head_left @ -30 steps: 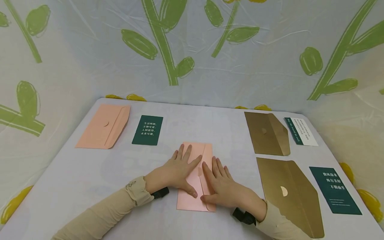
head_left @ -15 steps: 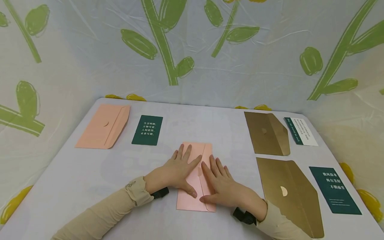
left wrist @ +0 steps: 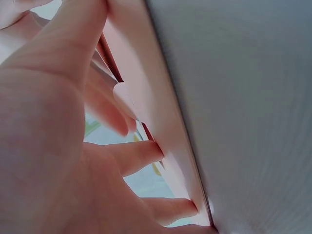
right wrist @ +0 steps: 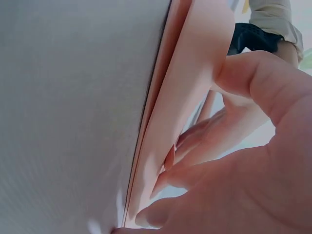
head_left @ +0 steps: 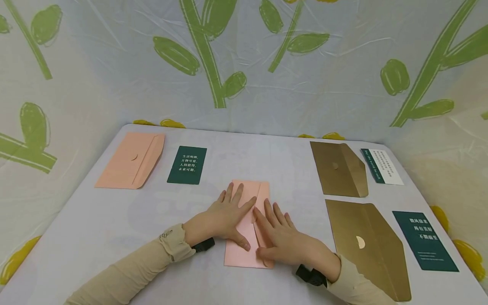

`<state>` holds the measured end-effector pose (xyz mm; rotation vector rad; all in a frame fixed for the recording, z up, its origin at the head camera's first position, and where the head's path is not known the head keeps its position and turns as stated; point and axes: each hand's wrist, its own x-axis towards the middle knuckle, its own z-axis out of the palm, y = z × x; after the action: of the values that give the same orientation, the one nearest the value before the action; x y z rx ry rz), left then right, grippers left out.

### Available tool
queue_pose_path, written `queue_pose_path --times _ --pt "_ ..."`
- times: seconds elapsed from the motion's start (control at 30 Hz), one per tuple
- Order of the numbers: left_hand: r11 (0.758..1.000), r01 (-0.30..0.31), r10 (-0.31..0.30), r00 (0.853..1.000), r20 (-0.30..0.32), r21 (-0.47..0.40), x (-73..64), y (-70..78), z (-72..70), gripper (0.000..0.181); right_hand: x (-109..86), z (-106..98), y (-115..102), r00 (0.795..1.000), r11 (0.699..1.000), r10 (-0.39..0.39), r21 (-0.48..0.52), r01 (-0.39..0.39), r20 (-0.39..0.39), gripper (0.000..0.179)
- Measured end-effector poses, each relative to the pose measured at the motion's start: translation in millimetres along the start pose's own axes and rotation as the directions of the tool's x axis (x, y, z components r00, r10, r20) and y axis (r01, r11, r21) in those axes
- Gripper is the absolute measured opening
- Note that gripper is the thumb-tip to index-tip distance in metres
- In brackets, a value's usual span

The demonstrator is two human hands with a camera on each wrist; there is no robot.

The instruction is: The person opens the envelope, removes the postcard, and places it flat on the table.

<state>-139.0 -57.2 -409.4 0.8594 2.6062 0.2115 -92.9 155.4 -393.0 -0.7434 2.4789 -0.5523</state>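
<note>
Dressed in beige cloth: a long left sleeve [head_left: 126,267], wrinkled, with gathered left cuff [head_left: 181,245], and a right sleeve [head_left: 354,283] of same colour. Marked on this cuff with small dark lettering [head_left: 166,233]. Equipped with a black left wristband [head_left: 204,245] and a bulky black right wristband [head_left: 311,275].

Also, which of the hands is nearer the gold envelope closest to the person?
Right. The right hand is left of that gold envelope, on the right part of the central pink envelope; the left hand is farther left, on the pink one's left part.
</note>
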Motion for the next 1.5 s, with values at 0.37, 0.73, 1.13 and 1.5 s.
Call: queue_pose_path --times 0.37,0.73,1.13,1.5 --pt "1.0 -0.01 0.011 1.0 -0.01 0.004 0.4 -0.6 1.5 0.124 -1.2 6 -3 0.999 0.998 0.019 -0.058 -0.021 -0.03 0.09" --pt "1.0 -0.009 0.009 1.0 -0.016 0.004 -0.5 0.5 -1.7 0.124 -2.3 4 -5 0.999 0.998 0.023 -0.064 -0.025 -0.026 0.093" --pt "1.0 -0.011 0.012 1.0 -0.011 0.02 -0.1 0.2 1.4 0.125 -10.2 -14 5 0.999 1.0 -0.001 -0.01 0.001 -0.049 0.105" --pt "1.0 -0.016 0.016 1.0 -0.016 0.005 -1.6 -1.3 1.8 0.124 -15.2 -35 17 0.996 0.993 0.04 -0.107 -0.048 -0.081 0.112"
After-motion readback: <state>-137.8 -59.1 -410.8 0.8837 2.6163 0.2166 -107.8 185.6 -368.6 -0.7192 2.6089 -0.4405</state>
